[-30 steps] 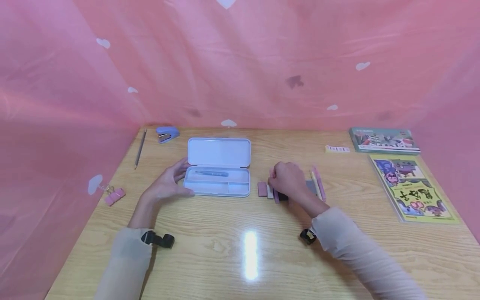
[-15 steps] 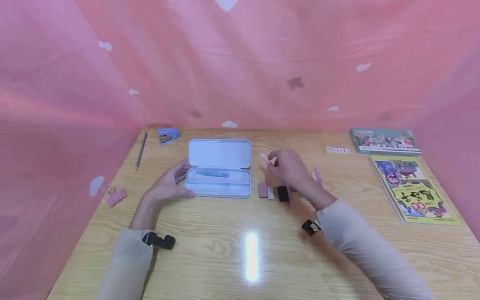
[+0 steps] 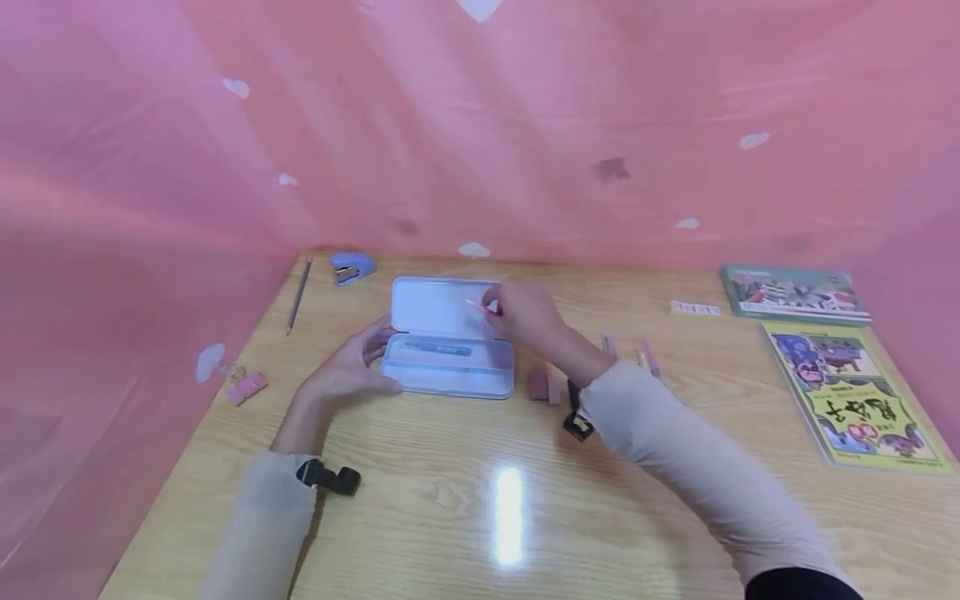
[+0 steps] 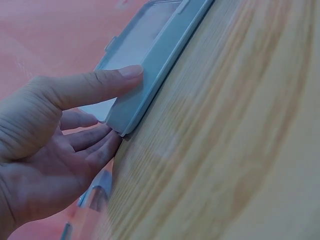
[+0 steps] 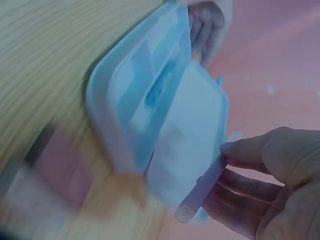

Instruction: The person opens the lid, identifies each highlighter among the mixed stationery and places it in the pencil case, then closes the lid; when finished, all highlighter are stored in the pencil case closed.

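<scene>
An open light-blue pencil case (image 3: 450, 382) lies on the table, its white-lined lid tipped back. Inside its long rear compartment is a blue pen (image 3: 438, 348). My left hand (image 3: 351, 364) holds the case's left end, the thumb on the front wall and the fingers around the corner, as the left wrist view shows. Over the right part of the lid, my right hand (image 3: 527, 315) pinches a slim pink pen (image 5: 201, 189) between thumb and fingers, raised above the case. The pen's far end is hidden by the hand in the right wrist view.
Pink and white erasers (image 3: 538, 385) lie right of the case; more items are partly hidden under the right forearm. A stapler (image 3: 352, 267), pencil (image 3: 300, 296) and pink binder clips (image 3: 246, 388) are at left. A yellow book (image 3: 858, 398) and green box (image 3: 797, 294) are at right.
My right hand has lifted the pink pen from the items right of the case and carried it left, over the lid. The left hand stays at the case's left end.
</scene>
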The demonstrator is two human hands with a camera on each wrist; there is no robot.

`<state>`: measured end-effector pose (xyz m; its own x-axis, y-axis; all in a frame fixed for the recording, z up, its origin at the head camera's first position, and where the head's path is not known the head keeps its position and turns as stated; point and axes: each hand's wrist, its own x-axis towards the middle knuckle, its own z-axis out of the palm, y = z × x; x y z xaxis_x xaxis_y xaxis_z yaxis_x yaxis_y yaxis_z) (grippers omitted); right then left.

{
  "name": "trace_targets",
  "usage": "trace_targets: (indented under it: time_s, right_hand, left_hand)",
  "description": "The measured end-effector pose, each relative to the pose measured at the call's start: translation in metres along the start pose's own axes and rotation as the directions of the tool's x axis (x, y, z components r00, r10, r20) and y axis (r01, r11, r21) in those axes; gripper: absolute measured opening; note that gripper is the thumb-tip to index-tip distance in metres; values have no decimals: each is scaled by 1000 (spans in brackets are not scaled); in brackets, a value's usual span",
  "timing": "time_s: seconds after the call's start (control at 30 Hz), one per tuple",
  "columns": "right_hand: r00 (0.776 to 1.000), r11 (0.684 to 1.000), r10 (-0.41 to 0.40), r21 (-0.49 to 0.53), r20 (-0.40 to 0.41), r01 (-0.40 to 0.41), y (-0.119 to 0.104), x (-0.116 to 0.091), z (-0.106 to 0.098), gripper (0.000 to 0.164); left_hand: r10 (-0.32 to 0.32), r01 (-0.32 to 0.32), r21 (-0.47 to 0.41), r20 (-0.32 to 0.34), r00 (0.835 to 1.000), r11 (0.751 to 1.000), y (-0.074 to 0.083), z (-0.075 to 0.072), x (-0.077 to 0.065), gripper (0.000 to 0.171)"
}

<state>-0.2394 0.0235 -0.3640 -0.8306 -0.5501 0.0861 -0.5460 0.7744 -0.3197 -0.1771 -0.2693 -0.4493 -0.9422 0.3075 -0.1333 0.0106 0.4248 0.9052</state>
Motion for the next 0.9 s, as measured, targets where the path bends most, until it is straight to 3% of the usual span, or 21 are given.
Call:
trace_targets:
  time_s: [0.23,0.37,0.47,0.57,0.8,0.9]
  right_hand:
    - [993,997,-75,13,90,74,-50,26,25,22]
    - [985,994,-105,-18,136,108,-66,36,43,14]
    - [982,991,-118,-51,149,127,-70,40,56,7]
    - [980,990,-119,-60,159,130,-70,41,68,13]
    - [980,989,-136,-44,147,144,-69,43,82,13]
    - [978,988,-140,-39,156,148,-69,44,84,12]
  left_hand:
    - [-9,9,-6,13,1000,1000,0,-2,2,115]
    - [12,-11,-30,17,1000,999,-1,-1,5,116]
    - [14,-13,-44,17,1000,999,-2,0,7,116]
    - [10,-9,-53,20,1000,999,0,1,7,115]
    - [12,-9,-85,34,999,996,23,1,-4,110]
    - [12,-9,-89,33,999,996,26,-1,-6,109]
